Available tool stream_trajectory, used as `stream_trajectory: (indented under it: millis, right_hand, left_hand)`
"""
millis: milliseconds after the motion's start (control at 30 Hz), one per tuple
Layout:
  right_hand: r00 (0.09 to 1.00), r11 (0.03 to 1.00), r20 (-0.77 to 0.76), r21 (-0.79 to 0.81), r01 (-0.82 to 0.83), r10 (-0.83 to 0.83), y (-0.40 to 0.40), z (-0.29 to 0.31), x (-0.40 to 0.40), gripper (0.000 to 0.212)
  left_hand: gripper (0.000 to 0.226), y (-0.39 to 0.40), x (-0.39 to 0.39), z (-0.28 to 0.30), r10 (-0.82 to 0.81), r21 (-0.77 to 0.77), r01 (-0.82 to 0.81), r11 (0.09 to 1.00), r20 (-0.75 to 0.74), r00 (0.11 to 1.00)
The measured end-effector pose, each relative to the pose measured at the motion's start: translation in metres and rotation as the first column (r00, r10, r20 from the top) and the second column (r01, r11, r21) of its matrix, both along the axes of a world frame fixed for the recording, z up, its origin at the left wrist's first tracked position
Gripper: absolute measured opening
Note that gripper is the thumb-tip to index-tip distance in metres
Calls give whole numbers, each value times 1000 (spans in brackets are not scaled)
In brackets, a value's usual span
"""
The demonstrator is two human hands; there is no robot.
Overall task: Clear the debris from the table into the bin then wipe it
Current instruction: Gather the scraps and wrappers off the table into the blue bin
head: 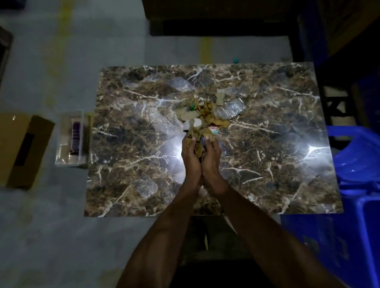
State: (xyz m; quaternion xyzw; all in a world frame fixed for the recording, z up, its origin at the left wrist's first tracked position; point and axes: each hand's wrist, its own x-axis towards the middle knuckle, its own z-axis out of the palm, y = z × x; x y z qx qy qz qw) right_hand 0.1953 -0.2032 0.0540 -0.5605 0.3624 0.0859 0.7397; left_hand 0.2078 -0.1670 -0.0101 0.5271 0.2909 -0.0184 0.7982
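Observation:
A brown marble-patterned table (pixel 140 133) fills the middle of the head view. A heap of debris (pixel 201 111) lies at its centre: cardboard scraps, dry leaves, a white piece and a crumpled clear plastic bottle (pixel 230 109). My left hand (pixel 190 153) and my right hand (pixel 210 152) are cupped together, heels touching, just in front of the heap. Between them they hold a clump of scraps (pixel 198 136), fingers curled round it, with a pink-and-green wrapper (pixel 214 130) at my right fingertips.
A clear plastic bin (pixel 71 137) with a purple item inside stands on the floor at the table's left edge. An open cardboard box (pixel 15 148) lies further left. Blue plastic crates (pixel 362 178) crowd the right side. Dark furniture stands beyond the table.

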Motion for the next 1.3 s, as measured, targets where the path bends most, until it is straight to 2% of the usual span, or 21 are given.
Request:
stream_trajectory:
  millis: [33, 67, 133, 167, 233, 267, 467, 633, 833, 1000, 1300]
  right_hand:
    - [999, 999, 25, -18, 38, -38, 4, 7, 1, 84]
    - [999, 999, 13, -14, 46, -46, 9, 22, 2, 86]
    - [998, 1000, 59, -4, -19, 20, 15, 28, 0, 52]
    - [995, 999, 90, 2, 40, -40, 14, 34, 0, 40]
    - [970, 978, 126, 47, 202, -206, 15, 49, 1, 35]
    - [964, 972, 131, 77, 224, -232, 18, 54, 3, 33]
    - [948, 963, 187, 130, 236, -257, 28, 74, 8, 23]
    - [919, 963, 293, 130, 237, -266, 27, 96, 17, 23]
    - [916, 964, 303, 91, 248, -264, 20, 101, 23, 25]
    - [901, 948, 295, 121, 295, -318, 15, 97, 24, 17]
    - [890, 938, 299, 69, 340, -345, 1, 96, 24, 25]
  left_hand:
    - [30, 4, 0, 6, -7, 22, 7, 1000, -13, 1000]
    - [30, 8, 1, 17, -17, 47, 18, 999, -23, 1000]
    - [31, 14, 1, 32, -29, 52, 30, 998, -10, 1000]
    - [32, 16, 1, 38, -32, 48, 32, 998, -4, 999]
    - [34, 19, 2, 54, -33, 23, 33, 999, 35, 999]
    - [33, 20, 3, 64, -32, 10, 31, 999, 61, 998]
    - [28, 31, 10, 107, 5, -32, -2, 999, 91, 996]
    - [35, 35, 19, 127, -33, -40, 39, 998, 146, 989]
    - [29, 28, 22, 135, -87, -33, 95, 995, 183, 979]
    - [21, 20, 17, 142, -122, -83, 136, 987, 159, 980]
    - [30, 2, 24, 137, -117, -124, 130, 984, 107, 987]
